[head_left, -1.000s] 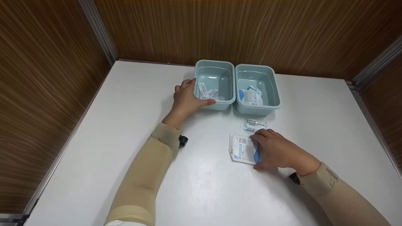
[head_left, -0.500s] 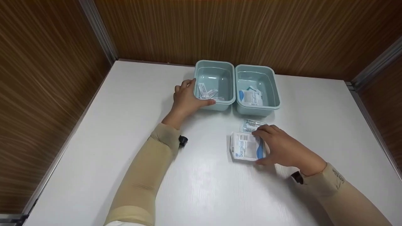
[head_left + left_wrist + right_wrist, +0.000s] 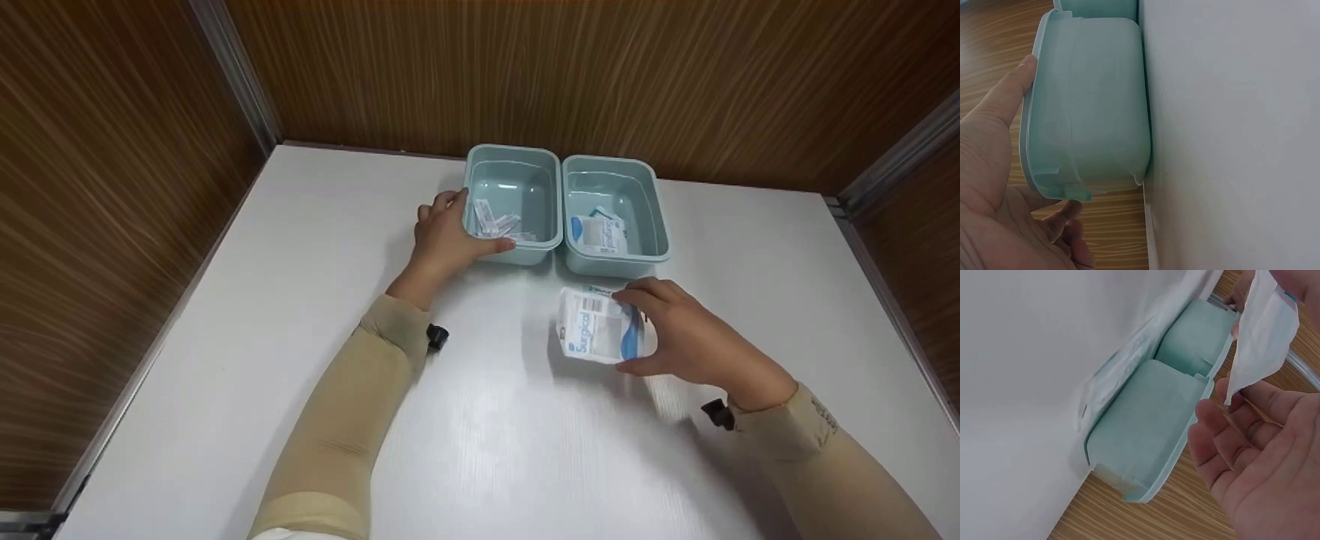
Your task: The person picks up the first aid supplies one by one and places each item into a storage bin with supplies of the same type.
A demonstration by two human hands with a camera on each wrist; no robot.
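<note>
My left hand [image 3: 442, 236] holds the near left corner of the left pale-green plastic bin [image 3: 529, 256]. In the left wrist view its thumb presses the rim and its other fingers bend around the bin's corner. My right hand [image 3: 697, 349] pinches a flat white packet [image 3: 596, 330], printed "Surgical" with a blue end, by its right edge between thumb and fingers. The packet is raised above the table, tilted, its shadow below it. In the right wrist view, a clear printed pouch [image 3: 1117, 371] lies before the right bin [image 3: 611, 266]; the held packet mostly covers it in the head view.
Several slim white sachets [image 3: 487, 217] lie in the left bin. The right bin holds another "Surgical" packet [image 3: 600, 234] over a green-edged one. Both bins stand side by side on the white table [image 3: 480, 450], near the wood-grain back wall [image 3: 525, 75].
My right hand has lifted the white packet off the table and carried it slightly forward and right, over the clear pouch. My left hand has kept its place on the left bin.
</note>
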